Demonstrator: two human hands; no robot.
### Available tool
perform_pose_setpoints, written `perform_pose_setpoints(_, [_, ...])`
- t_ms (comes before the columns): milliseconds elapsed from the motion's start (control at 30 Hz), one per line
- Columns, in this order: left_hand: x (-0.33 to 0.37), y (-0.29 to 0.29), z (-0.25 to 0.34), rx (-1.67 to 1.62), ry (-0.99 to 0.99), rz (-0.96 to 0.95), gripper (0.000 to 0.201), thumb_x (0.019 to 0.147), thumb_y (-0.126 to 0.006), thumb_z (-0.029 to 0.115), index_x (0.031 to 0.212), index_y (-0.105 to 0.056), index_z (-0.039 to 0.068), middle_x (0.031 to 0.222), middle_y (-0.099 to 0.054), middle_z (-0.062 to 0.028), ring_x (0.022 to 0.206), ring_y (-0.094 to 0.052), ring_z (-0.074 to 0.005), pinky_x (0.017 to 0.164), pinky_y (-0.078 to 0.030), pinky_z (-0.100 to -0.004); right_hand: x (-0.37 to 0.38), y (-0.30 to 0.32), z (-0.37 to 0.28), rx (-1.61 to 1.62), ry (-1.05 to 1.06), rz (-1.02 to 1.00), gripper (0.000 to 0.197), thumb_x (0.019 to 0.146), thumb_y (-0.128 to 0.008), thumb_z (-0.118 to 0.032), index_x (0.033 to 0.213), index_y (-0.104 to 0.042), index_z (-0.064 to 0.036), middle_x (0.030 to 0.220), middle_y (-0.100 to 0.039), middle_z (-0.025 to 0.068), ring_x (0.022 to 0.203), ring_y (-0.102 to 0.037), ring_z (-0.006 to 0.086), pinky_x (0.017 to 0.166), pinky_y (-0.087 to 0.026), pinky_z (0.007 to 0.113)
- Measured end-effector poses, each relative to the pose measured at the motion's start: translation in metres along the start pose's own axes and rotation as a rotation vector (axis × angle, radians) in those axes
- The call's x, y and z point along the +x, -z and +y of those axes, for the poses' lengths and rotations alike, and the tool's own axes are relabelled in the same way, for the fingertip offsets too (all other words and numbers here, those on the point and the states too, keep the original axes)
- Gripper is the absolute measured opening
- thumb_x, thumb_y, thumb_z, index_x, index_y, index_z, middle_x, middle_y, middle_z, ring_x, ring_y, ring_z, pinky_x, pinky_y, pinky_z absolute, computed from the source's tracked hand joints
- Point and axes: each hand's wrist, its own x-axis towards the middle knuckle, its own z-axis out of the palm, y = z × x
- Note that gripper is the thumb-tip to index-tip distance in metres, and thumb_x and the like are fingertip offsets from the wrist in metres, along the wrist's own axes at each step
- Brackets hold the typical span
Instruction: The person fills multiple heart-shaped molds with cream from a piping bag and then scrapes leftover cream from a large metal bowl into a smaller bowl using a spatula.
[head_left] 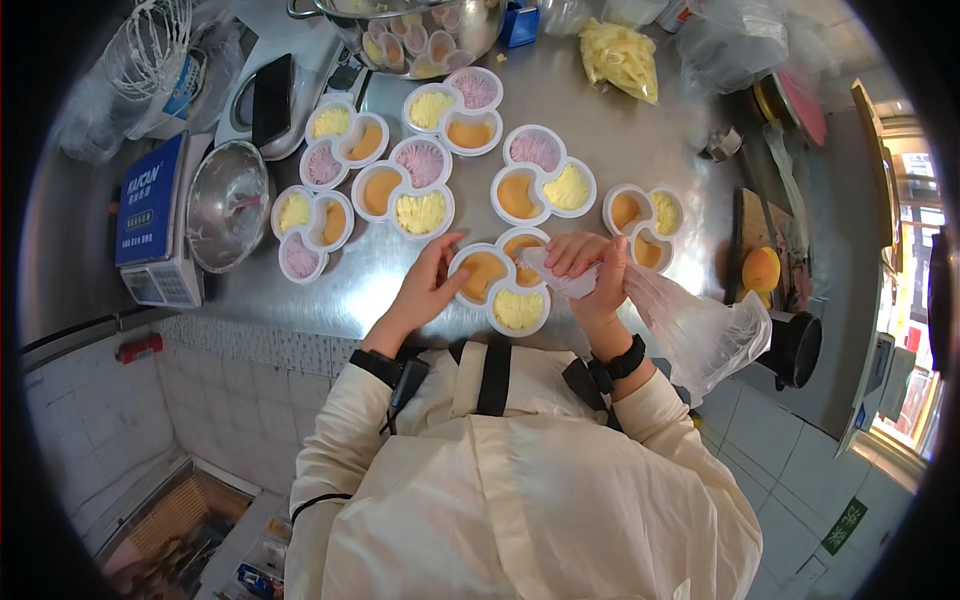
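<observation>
On the steel table in front of me stands a white three-compartment cup [533, 322]. Two of its rounds have an orange-brown base and the nearest is full of yellow shreds. My left hand [418, 295] is at the cup's left side, thumb and fingers against the rim. Wrapped tightly around the neck of a clear piping bag [690, 330] is my right hand [592, 275]. The bag's tip points into the far round, where a little pale filling shows; my fingers partly hide this round. The bag's loose end hangs to the right.
Several similar cups, such as a filled one [535, 148] and one to the right [648, 250], stand around. A metal bowl [228, 205], blue-sided scale [150, 220], phone [272, 98], and large pot [440, 20] lie beyond. Right are an orange fruit [761, 269] and black pot [797, 350].
</observation>
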Motion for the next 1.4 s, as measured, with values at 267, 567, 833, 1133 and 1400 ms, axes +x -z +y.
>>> perform_pose_setpoints(267, [0.007,0.001,-0.015,-0.031,0.112,-0.034,0.030,0.084,-0.060,0.014,0.112,-0.055,0.005,0.064,-0.043,0.0052,0.056,-0.037,-0.0038,0.053,-0.034,-0.0189,0.001,0.002,0.012,0.040,0.032,0.050,0.057,0.097,-0.022,-0.034,0.055,-0.044,-0.0031,0.054,-0.051,0.0114,0.057,-0.052,0.0233,0.068,-0.044,0.036])
perform_pose_setpoints(567, [0.010,0.001,-0.009,-0.097,0.100,-0.030,0.026,0.086,-0.058,0.017,0.109,-0.057,0.004,0.067,-0.047,0.0057,0.058,-0.038,-0.0028,0.054,-0.034,-0.0185,0.003,0.002,0.010,0.051,-0.007,0.069,0.056,0.097,-0.021,-0.032,0.053,-0.043,-0.0037,0.053,-0.050,0.0112,0.055,-0.050,0.0223,0.067,-0.043,0.035])
perform_pose_setpoints(833, [0.009,0.005,0.002,-0.102,0.216,-0.062,0.026,0.087,-0.057,0.020,0.109,-0.057,0.006,0.063,-0.051,0.0045,0.049,-0.041,-0.0012,0.041,-0.033,-0.0175,0.004,0.000,0.007,0.050,-0.004,0.021,0.057,0.097,-0.021,-0.033,0.052,-0.042,-0.0047,0.050,-0.049,0.0108,0.051,-0.050,0.0217,0.063,-0.043,0.034])
perform_pose_setpoints(1133, [0.009,0.005,0.003,-0.087,0.251,-0.059,0.027,0.087,-0.057,0.020,0.110,-0.056,0.006,0.064,-0.053,0.0038,0.051,-0.044,-0.0018,0.042,-0.035,-0.0177,0.001,0.006,0.006,0.014,0.002,0.041,0.058,0.097,-0.022,-0.033,0.052,-0.043,-0.0030,0.051,-0.050,0.0111,0.053,-0.051,0.0223,0.065,-0.045,0.035])
perform_pose_setpoints(1400, [0.008,0.004,0.003,-0.108,0.245,-0.052,0.027,0.087,-0.057,0.021,0.109,-0.056,0.005,0.064,-0.053,0.0036,0.050,-0.043,-0.0018,0.041,-0.035,-0.0178,0.005,0.003,0.007,-0.045,0.049,0.015,0.061,0.097,-0.022,-0.033,0.049,-0.044,-0.0027,0.049,-0.049,0.0107,0.049,-0.051,0.0219,0.062,-0.045,0.035])
